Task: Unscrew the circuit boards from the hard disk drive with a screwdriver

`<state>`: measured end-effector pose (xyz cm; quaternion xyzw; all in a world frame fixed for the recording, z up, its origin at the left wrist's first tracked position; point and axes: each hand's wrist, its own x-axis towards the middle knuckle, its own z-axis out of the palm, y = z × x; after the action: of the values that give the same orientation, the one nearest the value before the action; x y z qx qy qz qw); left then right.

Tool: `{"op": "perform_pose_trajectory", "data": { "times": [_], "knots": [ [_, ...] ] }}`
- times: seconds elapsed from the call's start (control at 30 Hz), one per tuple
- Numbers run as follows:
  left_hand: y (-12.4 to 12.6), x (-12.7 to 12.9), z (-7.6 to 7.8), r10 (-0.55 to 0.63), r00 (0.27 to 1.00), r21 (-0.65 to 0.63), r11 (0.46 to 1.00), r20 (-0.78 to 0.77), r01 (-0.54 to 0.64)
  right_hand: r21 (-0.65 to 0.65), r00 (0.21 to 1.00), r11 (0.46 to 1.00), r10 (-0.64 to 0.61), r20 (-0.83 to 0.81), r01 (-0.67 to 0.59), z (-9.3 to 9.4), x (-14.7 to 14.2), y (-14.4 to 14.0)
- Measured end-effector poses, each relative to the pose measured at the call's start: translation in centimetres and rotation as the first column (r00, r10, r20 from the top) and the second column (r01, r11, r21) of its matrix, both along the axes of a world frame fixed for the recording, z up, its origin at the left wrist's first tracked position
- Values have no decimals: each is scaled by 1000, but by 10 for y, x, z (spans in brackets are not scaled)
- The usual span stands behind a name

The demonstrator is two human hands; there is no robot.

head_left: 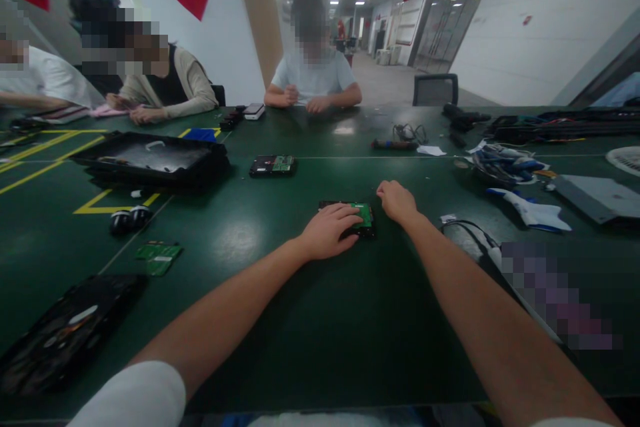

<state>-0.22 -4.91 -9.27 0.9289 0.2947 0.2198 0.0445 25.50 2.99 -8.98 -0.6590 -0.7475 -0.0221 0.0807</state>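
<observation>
**Both hands at the drive**

The left hand (pixel 330 230) lies flat, fingers spread over the drive (pixel 357 215), pinning it to the table (pixel 300 320). The right hand (pixel 397 201), loosely curled and holding nothing, rests at the drive's far corner. Another drive (pixel 273 165) lies beyond, near stacked trays (pixel 150 160).

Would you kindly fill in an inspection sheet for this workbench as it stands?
Surface: dark green table with yellow tape lines.
Job's things: hard drive, green circuit board up, lying flat.
Clutter: second hard drive, stacked black trays, loose green boards, screwdriver.
Grippers: left hand flat on the drive; right hand beside its right edge, holding nothing.
Cables: black cable at right; bundle farther back.
Surroundings: seated people opposite, office chair, corridor behind.
</observation>
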Motion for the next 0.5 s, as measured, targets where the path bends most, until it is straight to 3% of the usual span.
{"op": "perform_pose_trajectory", "data": {
  "times": [0.5],
  "knots": [
    [-3,1,5,13,1000,-32,999,-6,-14,12,982,997,68,178,-71,15,-31,-17]
  ]
}}
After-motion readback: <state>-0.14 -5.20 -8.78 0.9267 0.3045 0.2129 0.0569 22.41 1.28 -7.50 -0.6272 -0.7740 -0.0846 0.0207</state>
